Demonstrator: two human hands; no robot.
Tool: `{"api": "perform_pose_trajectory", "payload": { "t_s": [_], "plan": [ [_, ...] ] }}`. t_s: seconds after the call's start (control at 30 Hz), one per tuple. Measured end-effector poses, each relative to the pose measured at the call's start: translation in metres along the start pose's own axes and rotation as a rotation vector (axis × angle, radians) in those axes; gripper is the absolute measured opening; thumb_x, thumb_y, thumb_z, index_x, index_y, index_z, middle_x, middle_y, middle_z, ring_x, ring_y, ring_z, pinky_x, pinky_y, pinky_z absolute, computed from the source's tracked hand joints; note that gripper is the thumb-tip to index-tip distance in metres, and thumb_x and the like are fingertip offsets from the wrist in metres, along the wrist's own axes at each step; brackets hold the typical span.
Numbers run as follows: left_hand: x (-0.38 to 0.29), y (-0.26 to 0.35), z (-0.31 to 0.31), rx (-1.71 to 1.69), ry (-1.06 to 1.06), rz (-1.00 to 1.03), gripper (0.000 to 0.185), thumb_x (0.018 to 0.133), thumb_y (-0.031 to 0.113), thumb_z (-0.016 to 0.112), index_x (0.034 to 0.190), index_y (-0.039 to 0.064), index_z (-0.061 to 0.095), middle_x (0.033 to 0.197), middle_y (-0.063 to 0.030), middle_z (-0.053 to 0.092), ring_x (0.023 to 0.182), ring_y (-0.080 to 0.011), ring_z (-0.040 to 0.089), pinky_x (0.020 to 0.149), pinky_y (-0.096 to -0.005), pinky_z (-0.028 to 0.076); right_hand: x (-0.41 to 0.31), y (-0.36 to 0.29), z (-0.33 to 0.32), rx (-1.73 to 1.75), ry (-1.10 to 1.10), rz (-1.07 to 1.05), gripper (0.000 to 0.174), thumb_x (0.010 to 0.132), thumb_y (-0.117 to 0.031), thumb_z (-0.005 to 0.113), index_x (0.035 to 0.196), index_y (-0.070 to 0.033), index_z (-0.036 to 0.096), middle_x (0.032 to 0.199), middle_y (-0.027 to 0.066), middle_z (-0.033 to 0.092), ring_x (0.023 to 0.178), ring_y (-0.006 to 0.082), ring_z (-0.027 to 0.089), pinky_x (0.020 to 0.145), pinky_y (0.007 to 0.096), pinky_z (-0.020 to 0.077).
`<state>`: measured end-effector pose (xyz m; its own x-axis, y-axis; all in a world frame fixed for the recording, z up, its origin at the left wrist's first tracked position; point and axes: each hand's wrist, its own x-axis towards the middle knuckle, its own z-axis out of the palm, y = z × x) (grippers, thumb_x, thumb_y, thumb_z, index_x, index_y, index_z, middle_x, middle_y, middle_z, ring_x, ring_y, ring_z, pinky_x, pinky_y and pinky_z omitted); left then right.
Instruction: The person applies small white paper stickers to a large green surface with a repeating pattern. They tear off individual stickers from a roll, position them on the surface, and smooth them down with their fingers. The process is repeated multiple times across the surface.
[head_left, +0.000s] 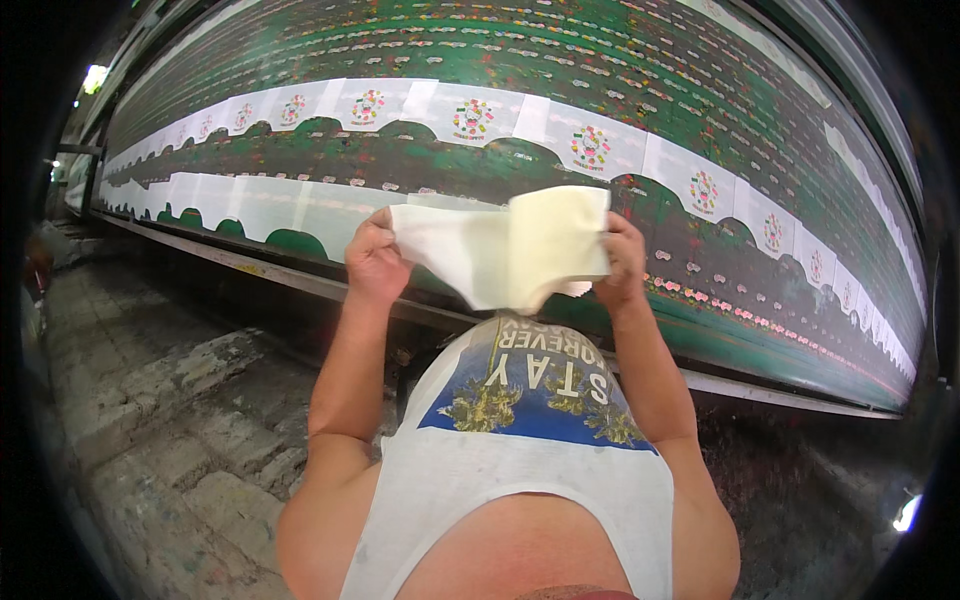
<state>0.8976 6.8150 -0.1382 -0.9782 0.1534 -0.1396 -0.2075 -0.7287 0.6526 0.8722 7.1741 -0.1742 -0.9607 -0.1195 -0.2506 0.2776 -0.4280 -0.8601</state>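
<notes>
My left hand (375, 255) pinches the left end of a white cut cloth piece (442, 236), thumb against its edge. The piece stretches across to a thicker cream-white stack of cut pieces (559, 236), which my right hand (622, 259) grips by its right side. Both are held just above the near edge of a long green printing table (450, 161). Beyond my left hand, a row of plain white cut pieces (270, 206) lies flat along the near side, partly hidden by the held cloth.
Farther back runs a row of white pieces (517, 120) with a colourful cartoon cat print. Rows of small printed marks (600, 64) cover the table's far part. A rail (270, 277) borders the near edge. Rough, uneven flooring (187, 442) lies below on the left.
</notes>
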Motion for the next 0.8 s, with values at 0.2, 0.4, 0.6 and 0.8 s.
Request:
{"api": "perform_pose_trajectory", "payload": {
  "t_s": [0.2, 0.4, 0.6, 0.8],
  "plan": [
    [0.0, 0.02, 0.013, -0.217, -0.031, -0.025, 0.061, 0.079, 0.018, 0.056, 0.133, -0.008, 0.064, 0.119, -0.0211, 0.076, 0.11, -0.0353, 0.074, 0.103, -0.0507, 0.057, -0.04, -0.056, -0.069, 0.247, 0.234, -0.387, 0.063, 0.085, -0.029, 0.051, 0.134, 0.008, 0.064, 0.124, 0.0231, 0.073, 0.111, 0.0339, 0.074, 0.098, 0.046, 0.06],
    [0.025, -0.002, 0.085, -0.002, -0.16, -0.136, 0.05, 0.082, 0.019, 0.059, 0.124, -0.006, 0.068, 0.089, -0.0058, 0.069, 0.075, -0.016, 0.067, 0.083, -0.0345, 0.058, -0.124, -0.107, -0.163, 0.276, 0.6, -0.555, 0.069, 0.088, -0.035, 0.05, 0.142, 0.007, 0.059, 0.135, 0.0232, 0.068, 0.125, 0.0372, 0.067, 0.107, 0.0526, 0.0549],
    [0.052, -0.143, 0.126, 0.361, -0.131, -0.351, 0.002, 0.084, 0.007, 0.066, 0.083, 0.006, 0.064, 0.079, -0.0002, 0.063, 0.067, -0.0093, 0.059, 0.061, -0.0256, 0.048, -0.187, -0.13, -0.264, 0.295, 0.899, -0.736, 0.057, 0.085, -0.032, 0.057, 0.128, 0.005, 0.068, 0.126, 0.0192, 0.071, 0.118, 0.0372, 0.069, 0.102, 0.053, 0.0563],
    [0.062, -0.256, 0.154, 0.767, -0.064, -0.342, 0.015, 0.087, 0.011, 0.067, 0.076, 0.006, 0.06, 0.07, 0.0019, 0.057, 0.063, -0.0076, 0.051, 0.057, -0.0278, 0.042, -0.242, -0.147, -0.361, 0.329, 0.952, -0.803, 0.059, 0.085, -0.032, 0.056, 0.131, 0.003, 0.067, 0.129, 0.0195, 0.07, 0.119, 0.0385, 0.069, 0.102, 0.0536, 0.0565]
  ]
}}
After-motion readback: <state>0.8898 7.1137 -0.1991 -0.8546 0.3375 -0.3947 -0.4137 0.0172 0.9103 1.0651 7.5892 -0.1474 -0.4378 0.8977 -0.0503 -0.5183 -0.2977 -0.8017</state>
